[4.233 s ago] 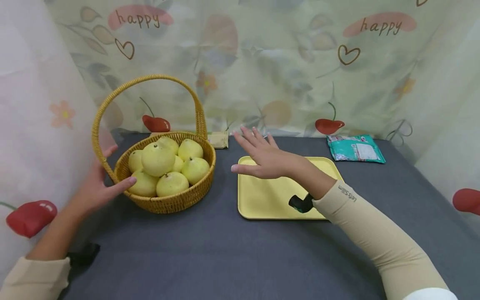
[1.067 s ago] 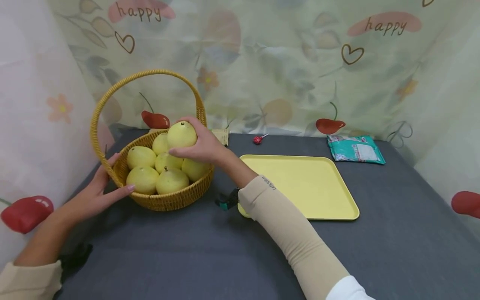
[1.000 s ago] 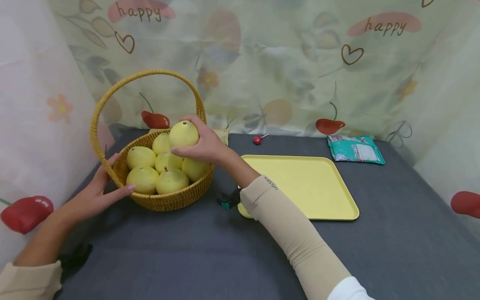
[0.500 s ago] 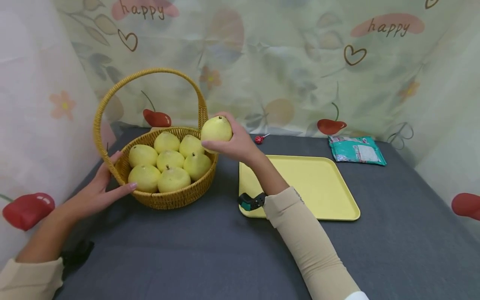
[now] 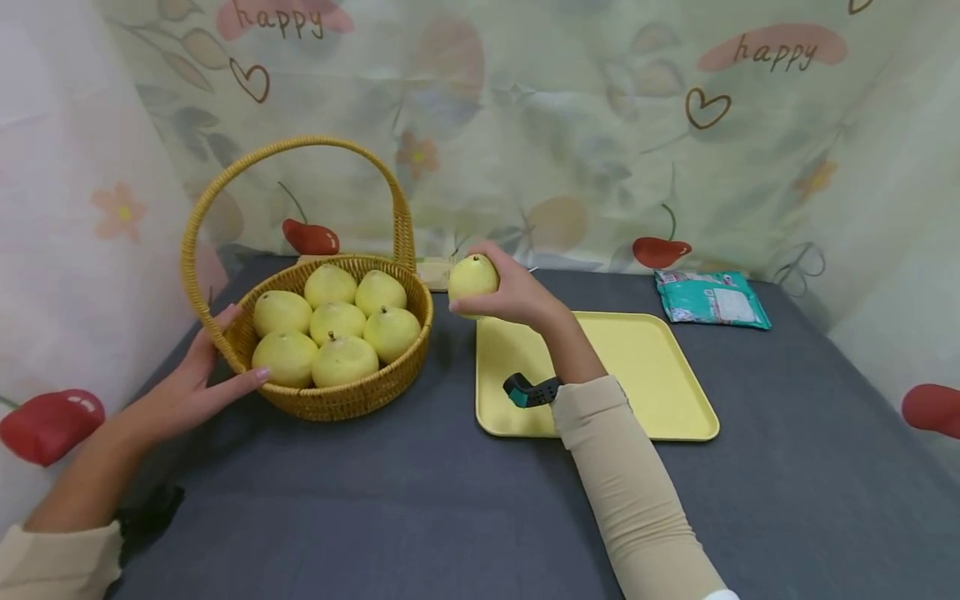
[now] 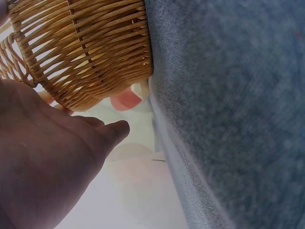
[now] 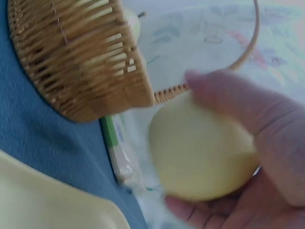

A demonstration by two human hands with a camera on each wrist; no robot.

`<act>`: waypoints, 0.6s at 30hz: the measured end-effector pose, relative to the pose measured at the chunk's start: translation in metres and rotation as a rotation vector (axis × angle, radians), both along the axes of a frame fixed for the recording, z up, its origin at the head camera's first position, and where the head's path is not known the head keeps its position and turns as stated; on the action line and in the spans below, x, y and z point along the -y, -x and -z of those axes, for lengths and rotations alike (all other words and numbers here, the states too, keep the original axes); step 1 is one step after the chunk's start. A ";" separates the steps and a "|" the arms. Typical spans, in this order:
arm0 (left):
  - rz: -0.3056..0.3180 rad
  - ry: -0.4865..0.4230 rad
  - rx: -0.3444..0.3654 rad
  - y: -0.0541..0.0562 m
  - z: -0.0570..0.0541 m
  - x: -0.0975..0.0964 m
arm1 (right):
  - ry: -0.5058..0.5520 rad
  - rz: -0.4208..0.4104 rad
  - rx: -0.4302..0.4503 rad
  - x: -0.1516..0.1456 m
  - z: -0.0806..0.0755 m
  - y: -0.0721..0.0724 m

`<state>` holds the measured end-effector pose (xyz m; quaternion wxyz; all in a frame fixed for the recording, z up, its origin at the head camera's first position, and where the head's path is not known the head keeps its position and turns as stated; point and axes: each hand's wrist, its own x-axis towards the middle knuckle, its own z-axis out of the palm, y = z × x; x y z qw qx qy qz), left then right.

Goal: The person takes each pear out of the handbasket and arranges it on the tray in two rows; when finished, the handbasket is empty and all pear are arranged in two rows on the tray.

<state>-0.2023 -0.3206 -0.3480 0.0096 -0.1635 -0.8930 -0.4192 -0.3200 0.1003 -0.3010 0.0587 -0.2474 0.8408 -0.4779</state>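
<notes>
My right hand [image 5: 517,287] grips a round yellow pear [image 5: 474,279], above the back left of the yellow tray [image 5: 645,375]. In the right wrist view, the thumb and fingers wrap around the same pear [image 7: 200,148]. To the left stands a wicker basket [image 5: 352,406] with a tall arched handle. Several pears [image 5: 339,321] lie inside it. My left hand [image 5: 187,375] rests against the basket's left side, thumb near the front rim and fingers by the handle's base. The left wrist view shows its extended fingers beside the wicker wall [image 6: 95,47]; some fingertips are hidden.
A teal packet [image 5: 712,300] lies at the back right of the dark cloth-covered table [image 5: 420,508]. Partly behind the basket is a beige packet [image 5: 433,273]. A thin white stick [image 5: 533,269] peeks out behind the right hand. Printed curtains bound the back and sides.
My right hand reached into the basket, took hold of a pear, then lifted it rightward over the rim toward the tray. The left hand came to rest on the basket and stayed there.
</notes>
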 end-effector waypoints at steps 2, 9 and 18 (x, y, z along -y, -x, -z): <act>0.004 -0.006 -0.006 0.000 0.001 0.001 | -0.053 0.019 0.017 -0.004 0.003 0.003; 0.009 -0.010 -0.005 0.001 0.001 0.001 | -0.231 0.132 0.077 -0.014 0.013 0.009; -0.003 -0.003 0.025 0.000 -0.001 0.000 | -0.288 0.146 0.084 -0.020 0.029 0.016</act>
